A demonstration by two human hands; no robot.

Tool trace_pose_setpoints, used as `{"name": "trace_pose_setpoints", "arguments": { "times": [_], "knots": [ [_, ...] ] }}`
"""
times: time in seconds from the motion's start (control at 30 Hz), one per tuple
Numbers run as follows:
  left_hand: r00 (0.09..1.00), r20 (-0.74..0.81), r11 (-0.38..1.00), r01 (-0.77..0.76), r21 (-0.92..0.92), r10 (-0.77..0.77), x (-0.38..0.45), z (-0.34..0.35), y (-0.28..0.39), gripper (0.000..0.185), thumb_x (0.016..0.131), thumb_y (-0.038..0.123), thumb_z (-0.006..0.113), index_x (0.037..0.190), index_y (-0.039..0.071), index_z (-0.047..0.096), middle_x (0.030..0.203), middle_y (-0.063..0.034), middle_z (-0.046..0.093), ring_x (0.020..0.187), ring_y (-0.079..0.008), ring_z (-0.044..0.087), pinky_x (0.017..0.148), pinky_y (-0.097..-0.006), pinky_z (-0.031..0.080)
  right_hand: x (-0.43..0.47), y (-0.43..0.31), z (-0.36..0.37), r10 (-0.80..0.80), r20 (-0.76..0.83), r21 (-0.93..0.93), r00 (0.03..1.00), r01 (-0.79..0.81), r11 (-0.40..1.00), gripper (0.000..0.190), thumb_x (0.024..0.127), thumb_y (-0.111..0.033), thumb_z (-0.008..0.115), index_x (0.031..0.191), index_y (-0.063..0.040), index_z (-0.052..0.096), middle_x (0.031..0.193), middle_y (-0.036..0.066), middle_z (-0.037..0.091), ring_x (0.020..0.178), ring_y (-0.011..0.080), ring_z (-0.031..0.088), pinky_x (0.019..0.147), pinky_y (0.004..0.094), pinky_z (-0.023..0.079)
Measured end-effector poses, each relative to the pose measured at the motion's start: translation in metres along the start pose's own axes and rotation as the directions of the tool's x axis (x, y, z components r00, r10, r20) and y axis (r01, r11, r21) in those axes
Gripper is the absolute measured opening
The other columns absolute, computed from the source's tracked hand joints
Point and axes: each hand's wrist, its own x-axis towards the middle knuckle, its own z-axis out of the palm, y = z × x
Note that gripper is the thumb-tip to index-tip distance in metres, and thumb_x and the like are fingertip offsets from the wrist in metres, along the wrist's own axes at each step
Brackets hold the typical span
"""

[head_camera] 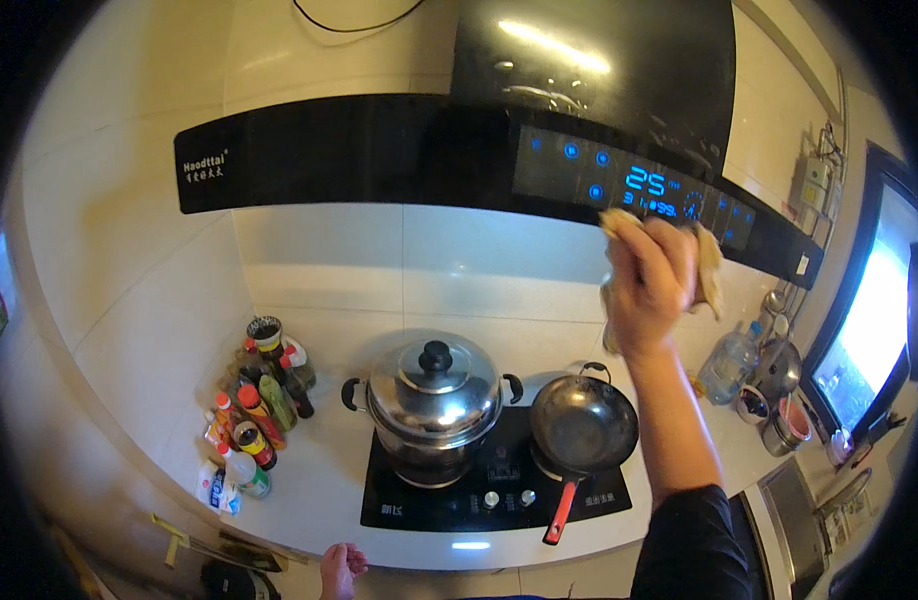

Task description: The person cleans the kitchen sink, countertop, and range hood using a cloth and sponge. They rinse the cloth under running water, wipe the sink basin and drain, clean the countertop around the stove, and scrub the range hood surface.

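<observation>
My right hand [652, 289] is raised in front of the black range hood [339, 154], gripping a crumpled yellowish cloth [708, 270]. Parts of the cloth stick out on both sides of the fist. The fist is just below the hood's lit blue control display [645, 180]; whether the cloth touches the hood is hard to tell. Low in the picture, by the counter's front edge, my left hand [343, 570] hangs with loosely bent fingers and nothing visible in it. Beneath the hood, a lidded steel steamer pot [435, 409] and a dark wok [585, 424] stand on a black cooktop [429, 510].
The wok's red handle [560, 514] juts past the cooktop's front edge. Several sauce bottles [256, 409] crowd the counter's left side. On the right are a large clear water jug [731, 364], a steel container [785, 431], a sink [793, 525] and a window [868, 300].
</observation>
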Motion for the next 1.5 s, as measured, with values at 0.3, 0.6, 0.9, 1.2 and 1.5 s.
{"name": "trace_pose_setpoints", "arguments": {
  "times": [0.3,0.6,0.9,1.2,1.5],
  "knots": [
    [1.0,-0.012,1.0,0.014,0.016,-0.014,-0.003,0.032,0.026,0.027,0.096,0.026,0.042,0.09,0.003,0.054,0.07,-0.0099,0.059,0.058,-0.0201,0.059,0.05,-0.0331,0.049,0.011,-0.015,0.025,-0.14,-0.029,0.094,0.99,0.142,0.985,0.024,0.065,0.003,0.064,0.086,-0.008,0.068,0.082,0.009,0.058,0.072,0.0232,0.052,0.062,0.0333,0.042],
    [0.998,0.052,0.999,0.034,-0.026,-0.032,0.004,0.022,0.008,0.027,0.097,0.026,0.04,0.091,0.003,0.053,0.071,-0.0107,0.059,0.061,-0.0209,0.059,0.051,-0.0327,0.049,0.037,-0.05,0.048,-0.183,0.062,0.13,0.981,0.174,0.976,0.027,0.061,0.001,0.062,0.087,-0.006,0.065,0.081,0.006,0.056,0.075,0.0229,0.052,0.064,0.0358,0.042],
    [1.0,0.008,1.0,0.022,0.005,-0.022,0.001,-0.004,-0.003,0.025,0.096,0.025,0.043,0.092,0.003,0.054,0.072,-0.0103,0.06,0.063,-0.0216,0.061,0.052,-0.0334,0.05,0.009,-0.029,0.047,-0.073,-0.083,0.103,0.994,0.082,0.991,0.025,0.066,0.006,0.067,0.088,-0.005,0.067,0.083,0.009,0.057,0.074,0.0233,0.053,0.065,0.0329,0.044],
    [1.0,-0.02,1.0,0.002,-0.011,-0.002,0.003,0.006,0.0,0.026,0.096,0.028,0.044,0.091,0.004,0.054,0.07,-0.0095,0.06,0.059,-0.0217,0.06,0.052,-0.0334,0.051,-0.011,-0.002,0.005,0.127,-0.061,0.02,0.99,-0.126,0.992,0.023,0.071,0.007,0.066,0.092,-0.004,0.067,0.083,0.009,0.054,0.072,0.019,0.053,0.061,0.0286,0.045],
    [0.999,0.003,0.996,0.042,0.081,-0.043,0.0,0.044,0.023,0.026,0.096,0.027,0.043,0.09,0.005,0.055,0.071,-0.0098,0.061,0.062,-0.0212,0.061,0.056,-0.035,0.051,0.026,-0.046,0.056,-0.077,0.034,0.233,0.996,0.067,0.97,0.022,0.066,0.002,0.065,0.086,-0.006,0.066,0.083,0.009,0.055,0.076,0.0259,0.052,0.067,0.0341,0.042]
  ]
}}
